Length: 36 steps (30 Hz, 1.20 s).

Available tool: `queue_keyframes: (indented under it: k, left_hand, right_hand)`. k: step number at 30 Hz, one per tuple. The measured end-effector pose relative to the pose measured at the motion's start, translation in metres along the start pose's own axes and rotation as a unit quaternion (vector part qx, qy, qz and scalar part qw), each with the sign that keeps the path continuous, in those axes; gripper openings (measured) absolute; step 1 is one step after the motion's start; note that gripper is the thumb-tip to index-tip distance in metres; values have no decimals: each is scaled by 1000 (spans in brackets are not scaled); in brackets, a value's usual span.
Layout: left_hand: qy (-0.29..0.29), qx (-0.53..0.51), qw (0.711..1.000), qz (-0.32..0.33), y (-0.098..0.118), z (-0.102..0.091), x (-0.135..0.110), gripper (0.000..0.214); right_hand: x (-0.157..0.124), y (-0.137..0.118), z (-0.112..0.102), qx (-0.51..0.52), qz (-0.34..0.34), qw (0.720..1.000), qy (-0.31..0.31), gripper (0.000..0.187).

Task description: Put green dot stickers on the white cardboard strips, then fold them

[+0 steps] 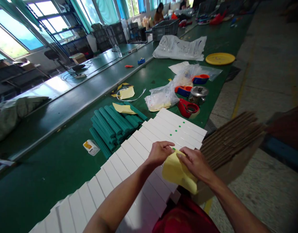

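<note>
A: Grip?
B: Right hand (194, 161) pinches the yellow sheet (179, 173) above the white boxes (136, 145). Left hand (160, 152) is at the sheet's top edge by a green dot (174, 149); can't tell if it's pinching that.
A: Risks?
B: Sheet looks limp; a slack right pinch could let it fold or drop. Boxes overlap, so one knock could skew neighbours.
A: Farther out?
B: Four placed dots (176, 130) on far boxes; could smear if brushed. Then green rods (109, 121) and red tape dispenser (184, 108) on the desk (73, 136).
</note>
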<state>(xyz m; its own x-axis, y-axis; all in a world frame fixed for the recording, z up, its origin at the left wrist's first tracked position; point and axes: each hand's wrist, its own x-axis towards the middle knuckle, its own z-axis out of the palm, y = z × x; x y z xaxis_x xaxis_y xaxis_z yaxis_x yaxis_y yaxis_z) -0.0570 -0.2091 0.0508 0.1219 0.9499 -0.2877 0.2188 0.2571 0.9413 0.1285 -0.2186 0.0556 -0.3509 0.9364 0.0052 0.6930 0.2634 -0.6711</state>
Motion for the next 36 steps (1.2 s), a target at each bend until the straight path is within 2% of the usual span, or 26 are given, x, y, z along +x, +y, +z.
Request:
queue_keyframes:
  k: [4, 6, 9, 12, 16, 19, 21, 24, 25, 29, 33, 36]
  left_hand:
    - [-21, -96, 994, -44, -12, 2, -11, 30]
    - [-28, -110, 993, -36, -17, 0, -14, 31]
    - [-30, -58, 998, 6, -20, -5, -19, 31]
    - [-11, 52, 997, 61, -13, -11, -23, 26]
    - [3, 188, 971, 147, 0, -14, -29, 20]
    - [3, 256, 947, 195, 1, -16, -31, 19]
    - [-6, 310, 917, 253, -2, -17, -32, 21]
    - [-24, 381, 854, 352, -9, -19, -33, 26]
    - [-22, 388, 843, 371, -11, -19, -34, 27]
    - [6, 374, 846, 380, -19, -20, -34, 29]
    - [9, 375, 837, 398, -22, -20, -30, 28]
    - [11, 363, 841, 401, -22, -20, -27, 27]
  right_hand:
    - [-7, 1, 5, 52, 11, 998, -29, 27]
    - [-9, 0, 8, 111, 36, 992, -39, 31]
    - [-11, -3, 11, 180, 71, 980, -54, 33]
    - [-10, -8, 11, 208, 95, 972, -61, 35]
    - [-9, -13, 10, 198, 104, 973, -58, 35]
    - [-8, -14, 12, 195, 111, 972, -64, 35]
    - [-8, -14, 15, 201, 121, 970, -70, 34]
    - [-9, -13, 20, 219, 128, 964, -76, 34]
    - [-10, -13, 21, 226, 128, 963, -77, 34]
    - [-9, -11, 27, 244, 132, 957, -86, 34]
    - [-6, -9, 29, 251, 143, 952, -98, 35]
    - [-6, -7, 29, 264, 153, 947, -101, 35]
